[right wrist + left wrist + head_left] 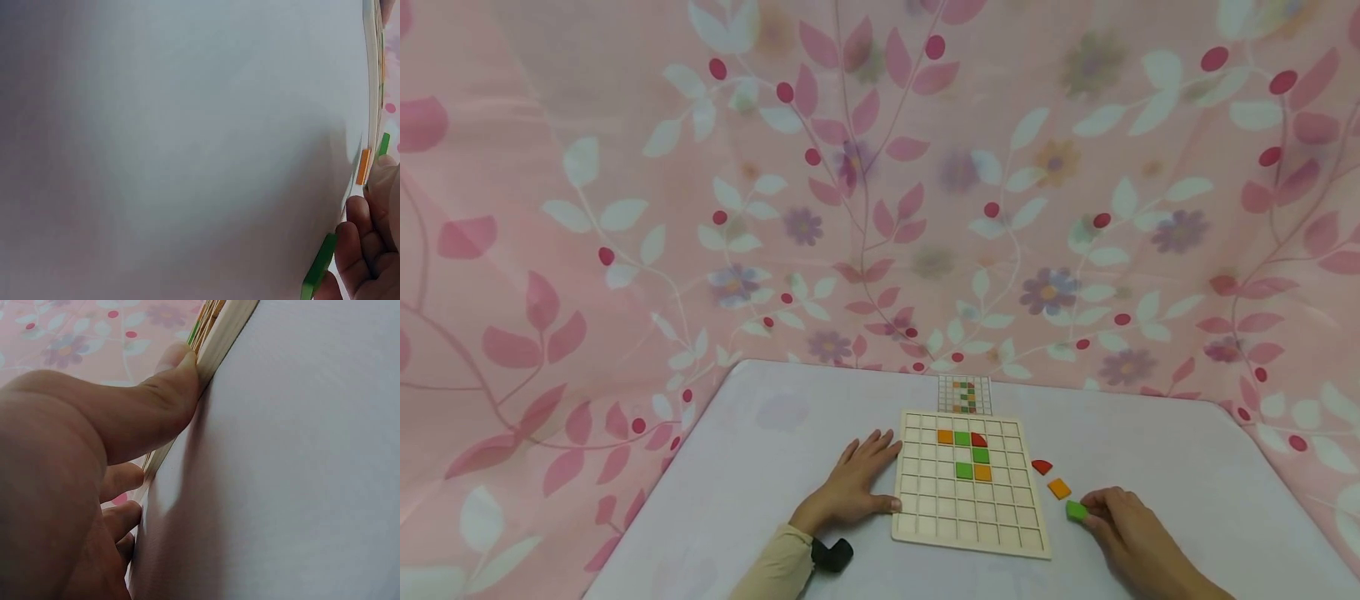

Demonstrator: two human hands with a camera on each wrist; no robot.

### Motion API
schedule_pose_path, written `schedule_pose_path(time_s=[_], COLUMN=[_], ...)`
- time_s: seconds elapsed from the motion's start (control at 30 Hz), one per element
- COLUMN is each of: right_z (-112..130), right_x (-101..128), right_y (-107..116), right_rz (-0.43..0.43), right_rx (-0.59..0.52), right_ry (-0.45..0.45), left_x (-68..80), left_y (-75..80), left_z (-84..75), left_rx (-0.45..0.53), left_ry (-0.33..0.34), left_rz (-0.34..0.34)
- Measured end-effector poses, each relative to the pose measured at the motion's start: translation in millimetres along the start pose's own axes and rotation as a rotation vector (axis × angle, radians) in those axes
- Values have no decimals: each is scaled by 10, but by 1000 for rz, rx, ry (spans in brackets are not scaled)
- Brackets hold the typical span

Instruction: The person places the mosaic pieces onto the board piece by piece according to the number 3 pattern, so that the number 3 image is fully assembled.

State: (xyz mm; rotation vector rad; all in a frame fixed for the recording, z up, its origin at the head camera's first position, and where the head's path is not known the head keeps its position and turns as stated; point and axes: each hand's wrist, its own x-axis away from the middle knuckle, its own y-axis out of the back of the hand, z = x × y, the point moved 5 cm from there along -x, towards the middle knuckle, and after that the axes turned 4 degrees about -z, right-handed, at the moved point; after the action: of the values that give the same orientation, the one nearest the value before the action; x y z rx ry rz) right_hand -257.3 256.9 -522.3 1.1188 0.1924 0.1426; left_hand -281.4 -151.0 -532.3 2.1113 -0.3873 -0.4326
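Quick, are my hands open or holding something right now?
Left hand: open, touching the edge of the board.
Right hand: closed, pinching a green block at the fingertips.

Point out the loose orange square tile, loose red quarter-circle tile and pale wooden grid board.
Loose orange square tile (pixel 1059 488): head view, top face's middle.
Loose red quarter-circle tile (pixel 1042 467): head view, top face's middle.
Pale wooden grid board (pixel 967 527): head view, bare section near lower edge.

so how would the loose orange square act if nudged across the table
The loose orange square lies flat on the table, so it would probably slide rather than tip. Its straight sides make rolling unlikely. Being small and thin, it is likely light.
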Motion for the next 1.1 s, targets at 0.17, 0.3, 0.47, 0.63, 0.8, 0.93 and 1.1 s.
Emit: schedule_pose_path(time_s=[0.17, 0.3, 0.47, 0.63, 0.8, 0.93, 1.1], right_z=[112, 207, 341, 473, 586, 671, 752], right_x=[-43, -81, -125, -182, -253, -313, -360], right_y=[-42, -82, -110, -132, -161, -175, -187], right_rz=[-26, -45, -96, -116, -135, -122, -102], right_rx=[-61, -107, -130, -148, -156, -190, -218], right_ry=[18, 47, 129, 182, 238, 268, 314], left_x=[-1, 4, 16, 15, 7, 5, 6], left_y=[11, 14, 16, 16, 8, 9, 5], left_z=[2, 4, 3, 4, 15, 15, 5], left_rx=[1, -2, 6, 6, -3, -2, -1], left_ry=[10, 15, 14, 1, -21, -27, -27], left_rz=[1, 3, 2, -4, -17, -21, -15])
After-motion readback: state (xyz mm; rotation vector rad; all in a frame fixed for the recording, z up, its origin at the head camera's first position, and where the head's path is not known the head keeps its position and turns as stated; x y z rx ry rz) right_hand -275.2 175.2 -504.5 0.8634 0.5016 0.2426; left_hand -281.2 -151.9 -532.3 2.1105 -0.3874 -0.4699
